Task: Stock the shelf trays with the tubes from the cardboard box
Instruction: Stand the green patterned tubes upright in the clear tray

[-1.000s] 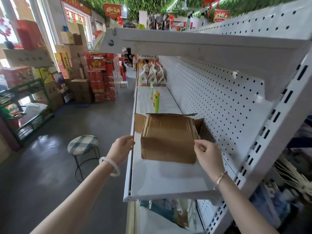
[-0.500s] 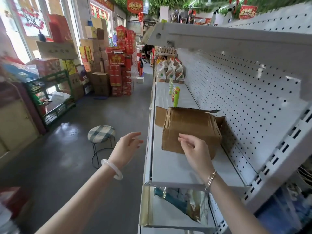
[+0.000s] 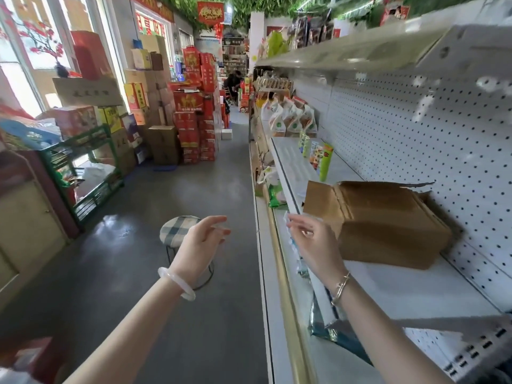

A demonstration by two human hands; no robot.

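Observation:
A brown cardboard box [image 3: 382, 223] lies on the white shelf [image 3: 410, 289], its flaps open toward the far end. Beyond it several green and orange tubes [image 3: 324, 162] stand upright on the same shelf. My right hand [image 3: 313, 239] hovers at the shelf's front edge, just left of the box, fingers loosely spread and holding nothing. Over the aisle floor floats my left hand [image 3: 205, 239], relaxed and apart from the shelf. The inside of the box is hidden.
A checked stool [image 3: 177, 231] stands in the aisle below my left hand. Pouches [image 3: 291, 120] fill the far shelf end. Red and brown cartons [image 3: 191, 126] are stacked along the aisle. A pegboard wall [image 3: 415, 139] backs the shelf, with another shelf [image 3: 360, 51] above.
Both hands let go of the box and drew back toward the aisle. The view swung left, along the aisle.

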